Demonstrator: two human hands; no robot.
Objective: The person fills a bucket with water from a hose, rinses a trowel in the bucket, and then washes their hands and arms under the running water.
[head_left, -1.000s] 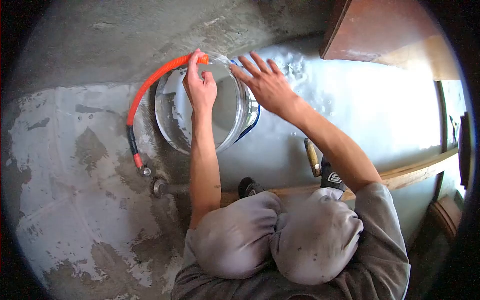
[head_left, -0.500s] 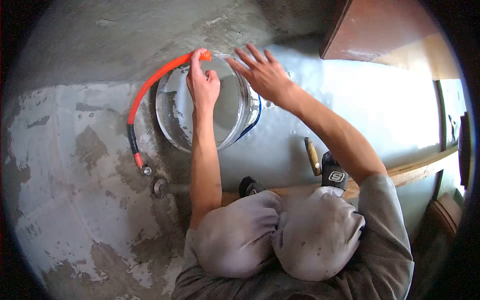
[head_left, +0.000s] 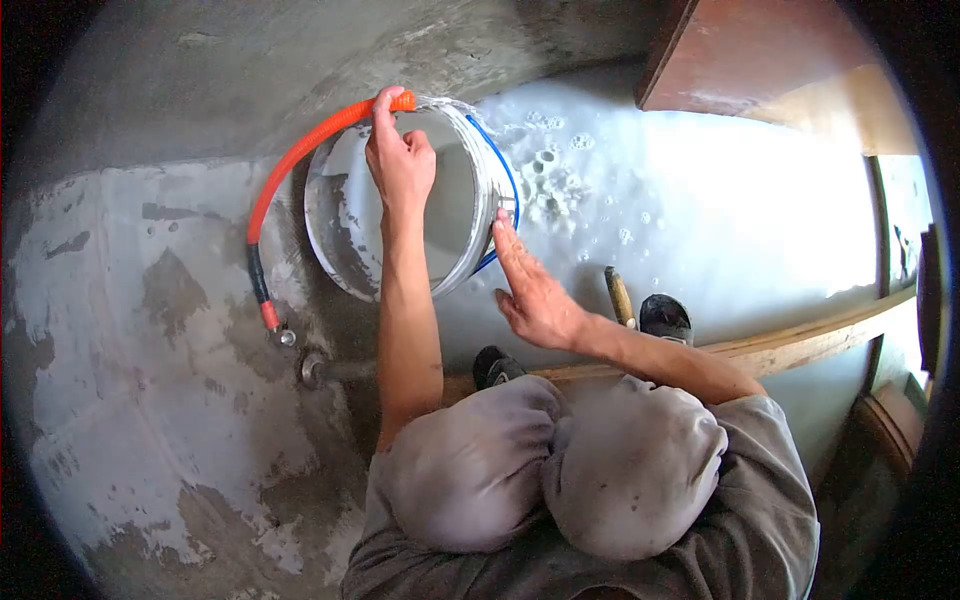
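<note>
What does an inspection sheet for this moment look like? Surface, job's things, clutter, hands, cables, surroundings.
Surface: wet floor, foam patches beside the bucket; bare patchy cement to the left.
Job's things: white bucket with blue handle, tilted; orange hose arcs over its rim, water leaving the nozzle.
Clutter: wooden-handled tool on the floor by the feet; wooden plank behind it.
Hands: left hand grips the hose end at the rim; right hand, fingers flat, rests against the bucket's outer side.
Cables: nothing seen; the hose runs to a tap fitting.
Surroundings: rough cement wall, reddish panel at top right.
</note>
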